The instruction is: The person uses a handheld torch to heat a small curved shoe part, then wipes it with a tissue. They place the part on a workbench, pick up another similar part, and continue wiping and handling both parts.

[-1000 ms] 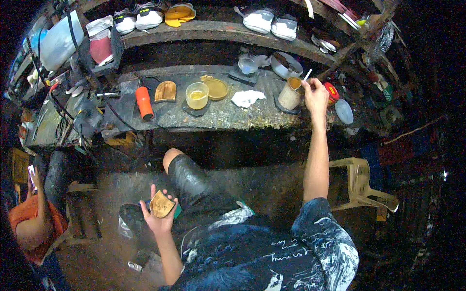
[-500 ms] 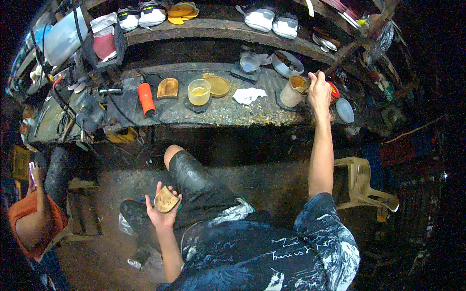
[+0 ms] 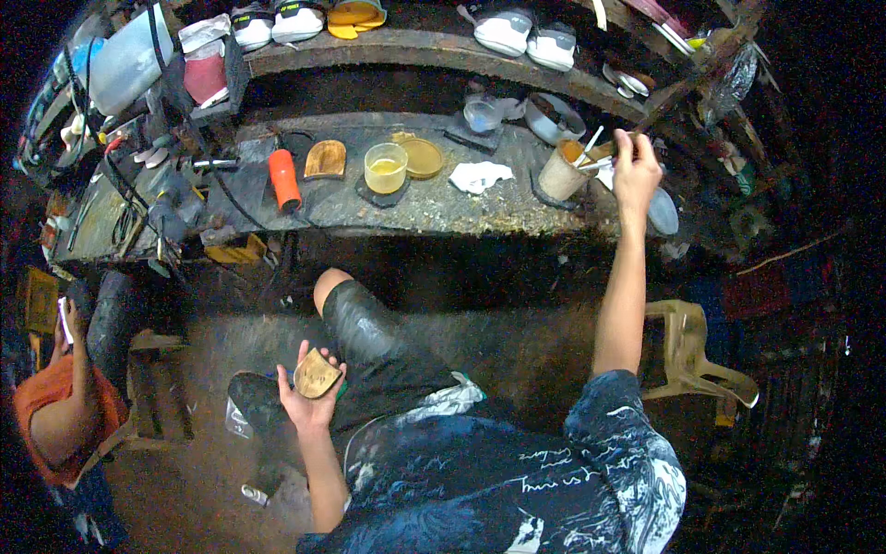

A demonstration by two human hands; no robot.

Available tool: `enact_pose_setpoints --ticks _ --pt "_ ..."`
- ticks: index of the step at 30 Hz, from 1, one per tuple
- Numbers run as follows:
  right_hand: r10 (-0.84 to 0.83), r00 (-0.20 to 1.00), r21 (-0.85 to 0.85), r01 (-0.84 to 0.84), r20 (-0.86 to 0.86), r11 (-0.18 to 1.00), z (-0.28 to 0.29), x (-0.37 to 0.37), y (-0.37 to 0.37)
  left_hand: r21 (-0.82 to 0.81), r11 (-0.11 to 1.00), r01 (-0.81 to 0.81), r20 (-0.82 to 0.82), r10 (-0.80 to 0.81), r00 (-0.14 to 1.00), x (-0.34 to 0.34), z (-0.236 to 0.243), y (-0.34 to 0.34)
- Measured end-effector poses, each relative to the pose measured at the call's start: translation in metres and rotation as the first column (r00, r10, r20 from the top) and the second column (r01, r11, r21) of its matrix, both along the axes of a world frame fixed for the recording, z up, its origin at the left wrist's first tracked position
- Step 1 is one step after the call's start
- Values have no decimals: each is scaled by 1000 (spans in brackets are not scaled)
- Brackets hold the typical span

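My left hand is raised over my lap, cradling a curved tan piece, rounded on one edge and dark-spotted, between thumb and fingers. Over the right part of the bench, my right hand pinches the end of a brown stick-like tool. Its other end leans at the mouth of a beige cup with orange-brown stuff at the rim. Pale sticks also jut from the cup's mouth. What the tool's lower end looks like is hidden. A similar curved wooden piece lies on the bench.
On the bench are an orange cylinder, a tub of yellowish liquid, its round lid, crumpled white cloth and a bowl. Shoes line the shelf. Another person sits left; a plastic chair stands right.
My right hand has moved right, away from over the cup, and pale sticks now show at its mouth. My left hand holds the curved piece much as before. The view has shifted slightly.
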State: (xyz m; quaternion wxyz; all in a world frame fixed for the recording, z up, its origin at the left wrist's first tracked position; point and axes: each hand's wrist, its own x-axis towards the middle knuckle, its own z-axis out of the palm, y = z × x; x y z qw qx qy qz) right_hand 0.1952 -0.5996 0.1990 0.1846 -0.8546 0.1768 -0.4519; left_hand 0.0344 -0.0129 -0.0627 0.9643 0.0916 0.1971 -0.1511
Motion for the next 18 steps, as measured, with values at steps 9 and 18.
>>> enact_pose_setpoints --ticks 9,18 --pt "149 980 -8 -151 -130 989 -102 -56 57 -57 996 -63 -86 58 995 12 16 -7" --pt "238 912 562 -396 334 726 -77 -59 100 -168 976 -141 315 188 930 35 104 -17"
